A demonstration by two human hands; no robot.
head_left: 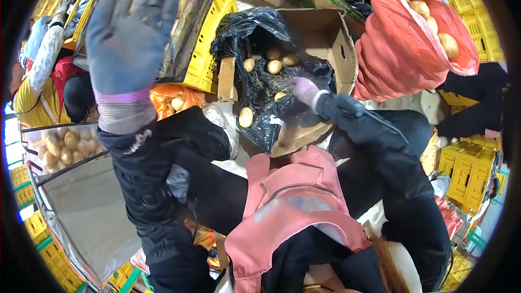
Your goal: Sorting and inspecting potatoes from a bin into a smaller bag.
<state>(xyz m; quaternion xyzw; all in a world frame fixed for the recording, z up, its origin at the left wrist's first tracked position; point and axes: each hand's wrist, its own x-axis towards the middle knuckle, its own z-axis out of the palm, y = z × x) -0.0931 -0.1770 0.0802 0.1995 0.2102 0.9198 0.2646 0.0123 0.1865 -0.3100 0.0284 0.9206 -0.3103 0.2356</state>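
Note:
My left hand [127, 49], in a grey-blue glove with a purple cuff, is raised high at the left with its fingers spread and nothing in it. It blocks part of a yellow crate [210, 49] behind it. My right hand [306, 91], in a purple and dark glove, reaches into a cardboard box [331, 38] lined with a black plastic bag [255, 89]. Its fingers are blurred beside a half-covered potato [280, 96]. Several potatoes lie on the plastic, among them one potato [274, 67] at the middle and another potato [245, 117] at the near left.
A pink sack [396, 49] of potatoes stands right of the box. An orange bag [176, 100] with potatoes lies under the yellow crate. At the left is a bin [89, 201] holding potatoes, near a person [57, 87] in yellow and red. Yellow crates [464, 171] stack at the right.

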